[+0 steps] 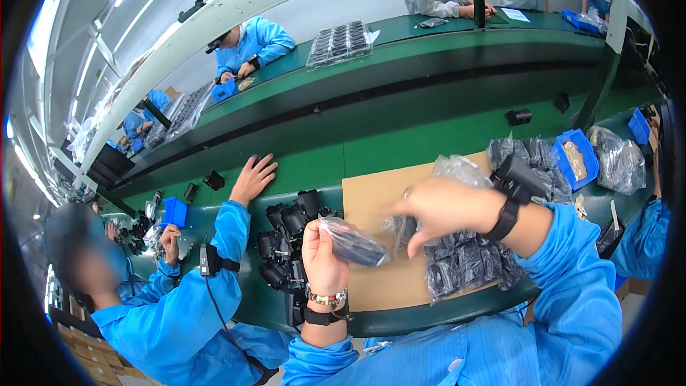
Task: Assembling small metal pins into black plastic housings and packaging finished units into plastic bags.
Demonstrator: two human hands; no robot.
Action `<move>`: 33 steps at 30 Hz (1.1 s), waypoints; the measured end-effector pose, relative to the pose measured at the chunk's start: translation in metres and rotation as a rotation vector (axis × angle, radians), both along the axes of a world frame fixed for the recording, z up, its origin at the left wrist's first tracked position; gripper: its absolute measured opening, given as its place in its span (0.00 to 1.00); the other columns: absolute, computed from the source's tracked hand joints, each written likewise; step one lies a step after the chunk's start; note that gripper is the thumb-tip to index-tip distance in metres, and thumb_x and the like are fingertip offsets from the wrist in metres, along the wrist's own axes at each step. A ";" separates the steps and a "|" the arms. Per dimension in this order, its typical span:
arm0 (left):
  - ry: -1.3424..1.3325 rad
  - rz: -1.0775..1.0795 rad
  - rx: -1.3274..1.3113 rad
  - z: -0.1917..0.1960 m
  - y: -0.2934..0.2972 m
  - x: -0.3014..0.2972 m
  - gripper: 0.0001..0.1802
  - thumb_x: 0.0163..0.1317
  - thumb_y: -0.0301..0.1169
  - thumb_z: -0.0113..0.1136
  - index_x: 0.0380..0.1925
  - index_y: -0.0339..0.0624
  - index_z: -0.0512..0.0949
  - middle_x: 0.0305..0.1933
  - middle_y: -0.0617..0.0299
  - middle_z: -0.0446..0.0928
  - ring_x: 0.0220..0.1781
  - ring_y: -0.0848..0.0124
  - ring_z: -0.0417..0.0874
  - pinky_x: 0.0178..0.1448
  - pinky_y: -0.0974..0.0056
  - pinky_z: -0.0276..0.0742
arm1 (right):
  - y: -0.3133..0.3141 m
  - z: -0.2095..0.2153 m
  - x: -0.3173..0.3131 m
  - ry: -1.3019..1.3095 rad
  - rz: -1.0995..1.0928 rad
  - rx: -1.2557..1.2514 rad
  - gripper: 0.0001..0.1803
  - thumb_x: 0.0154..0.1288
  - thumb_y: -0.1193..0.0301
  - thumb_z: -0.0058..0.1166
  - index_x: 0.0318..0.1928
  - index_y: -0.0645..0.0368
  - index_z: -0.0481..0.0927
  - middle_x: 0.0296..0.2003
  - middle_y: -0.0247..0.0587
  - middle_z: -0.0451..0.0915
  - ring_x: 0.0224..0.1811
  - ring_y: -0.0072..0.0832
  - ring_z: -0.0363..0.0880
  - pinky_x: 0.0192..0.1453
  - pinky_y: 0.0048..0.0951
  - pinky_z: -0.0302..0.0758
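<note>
**Bagged part in hand, second hand closing in**

Far left, a co-worker's hand (254,179) lies flat on the green bench (400,143), clear of the action. Next over, a heap of bare black parts (286,243) sits just beside the left hand (321,257). That hand is clamped round one end of a bagged part (354,241), held up over the cardboard sheet (371,193). Moving right, the right hand (436,207) is blurred mid-sweep, fingers spread and holding nothing, just beside the bag's far end. Past it lies a pile of bagged parts (464,261), then a blue bin (579,161). My read: bag handling is the step. Next calls for a clean pinch on that slippery film.
</note>
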State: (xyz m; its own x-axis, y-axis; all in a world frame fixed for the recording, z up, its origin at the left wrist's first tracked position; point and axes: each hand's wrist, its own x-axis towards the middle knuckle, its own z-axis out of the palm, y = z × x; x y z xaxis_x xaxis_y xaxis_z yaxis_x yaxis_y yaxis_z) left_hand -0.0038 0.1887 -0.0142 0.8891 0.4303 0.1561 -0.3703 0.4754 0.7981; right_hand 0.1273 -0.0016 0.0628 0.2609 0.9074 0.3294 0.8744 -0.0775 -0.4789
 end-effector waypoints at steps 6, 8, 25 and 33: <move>-0.006 0.047 -0.119 -0.005 -0.003 0.010 0.07 0.69 0.31 0.41 0.39 0.40 0.67 0.35 0.56 0.75 0.37 0.64 0.79 0.45 0.57 0.78 | 0.003 -0.019 0.001 -0.013 0.001 -0.019 0.12 0.54 0.63 0.58 0.24 0.59 0.77 0.22 0.46 0.76 0.26 0.43 0.75 0.31 0.38 0.72; 0.003 0.103 -0.040 -0.009 -0.003 0.013 0.07 0.69 0.31 0.42 0.39 0.40 0.67 0.34 0.57 0.75 0.36 0.66 0.79 0.45 0.58 0.78 | 0.003 -0.004 0.003 -0.042 -0.018 0.018 0.12 0.55 0.64 0.57 0.25 0.60 0.77 0.22 0.45 0.75 0.26 0.43 0.75 0.32 0.38 0.72; -0.175 0.326 0.679 0.012 -0.013 0.047 0.05 0.69 0.27 0.42 0.37 0.38 0.67 0.36 0.64 0.72 0.38 0.77 0.72 0.46 0.71 0.70 | 0.032 -0.013 0.006 0.489 -0.107 0.031 0.17 0.55 0.64 0.62 0.42 0.63 0.81 0.28 0.45 0.82 0.27 0.25 0.78 0.36 0.25 0.74; -0.002 0.300 0.503 0.000 -0.011 0.037 0.06 0.71 0.30 0.40 0.40 0.41 0.65 0.36 0.67 0.70 0.37 0.81 0.69 0.43 0.74 0.67 | 0.036 -0.016 0.010 0.521 -0.108 0.005 0.11 0.57 0.67 0.60 0.28 0.64 0.82 0.20 0.38 0.79 0.20 0.18 0.72 0.26 0.24 0.70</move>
